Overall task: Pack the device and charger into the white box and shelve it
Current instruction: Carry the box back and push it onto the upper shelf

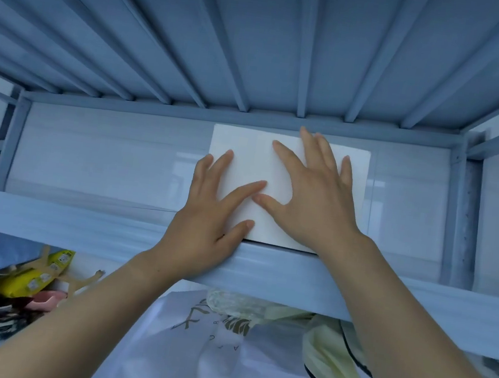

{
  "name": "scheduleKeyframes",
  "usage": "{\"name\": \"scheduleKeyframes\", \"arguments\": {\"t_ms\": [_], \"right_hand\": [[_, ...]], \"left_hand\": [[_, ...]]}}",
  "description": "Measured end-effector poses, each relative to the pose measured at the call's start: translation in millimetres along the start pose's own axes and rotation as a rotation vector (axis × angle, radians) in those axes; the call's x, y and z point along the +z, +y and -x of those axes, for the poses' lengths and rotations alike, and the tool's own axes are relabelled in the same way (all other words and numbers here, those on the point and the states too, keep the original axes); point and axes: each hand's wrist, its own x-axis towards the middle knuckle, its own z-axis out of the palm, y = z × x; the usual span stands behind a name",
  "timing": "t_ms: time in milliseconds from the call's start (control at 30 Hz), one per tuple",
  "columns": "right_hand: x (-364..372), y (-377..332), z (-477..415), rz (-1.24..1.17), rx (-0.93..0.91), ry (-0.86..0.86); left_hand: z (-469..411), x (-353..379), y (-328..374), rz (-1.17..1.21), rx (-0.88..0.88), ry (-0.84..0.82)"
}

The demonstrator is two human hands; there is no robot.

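The white box (247,147) lies flat and closed on the shelf board (103,167), its near edge at the shelf's front rail. My left hand (210,215) rests palm down on the box's near left part, fingers spread. Palm down on the right half of the lid lies my right hand (313,199), its fingers reaching toward the back. Thumb and forefinger tips of the two hands nearly touch. The device and charger are not visible.
The pale blue metal front rail (354,296) crosses under my wrists. A slatted shelf (259,48) hangs close overhead. Uprights (468,215) stand at the right. The lower shelf holds a yellow packet (36,275), a white printed bag (215,357) and a cream cloth (331,356).
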Motion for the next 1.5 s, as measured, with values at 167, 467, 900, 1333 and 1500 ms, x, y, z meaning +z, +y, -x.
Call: {"name": "scheduleKeyframes", "arguments": {"t_ms": [167, 467, 900, 1333, 1500], "right_hand": [[-6, 17, -7, -0.017, 0.047, 0.013], [-10, 28, -11, -0.071, 0.009, 0.104], [-47, 90, 11, -0.009, 0.070, 0.121], [-46, 133, 48, 0.075, 0.052, -0.028], [-49, 134, 58, 0.107, 0.026, -0.140]], "left_hand": [[-15, 2, 1, 0.038, 0.047, -0.108], [-21, 6, 9, 0.066, 0.041, -0.150], [-57, 39, 62, 0.232, 0.080, -0.261], [-65, 61, 92, 0.193, 0.111, -0.341], [-60, 55, 99, 0.091, 0.160, -0.379]]}}
